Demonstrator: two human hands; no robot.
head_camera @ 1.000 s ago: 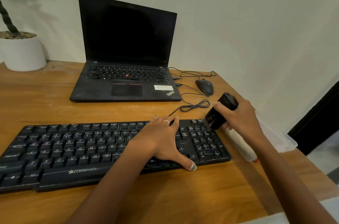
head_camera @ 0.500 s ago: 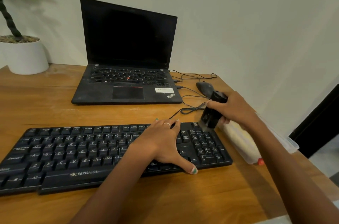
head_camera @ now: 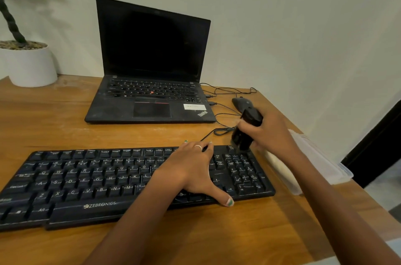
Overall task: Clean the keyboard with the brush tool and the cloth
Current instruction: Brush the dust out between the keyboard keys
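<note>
One keyboard (head_camera: 91, 180) under flat left hand (head_camera: 191, 169); one brush tool (head_camera: 246, 132) in right hand's (head_camera: 271, 132) grip.

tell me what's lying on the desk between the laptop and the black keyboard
In the head view, mostly bare wood desk; toward the right, a coiled black cable lies between the laptop and the keyboard.

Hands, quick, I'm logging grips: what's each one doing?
Left hand: open, flat on the keyboard.
Right hand: gripping the brush tool.
</note>
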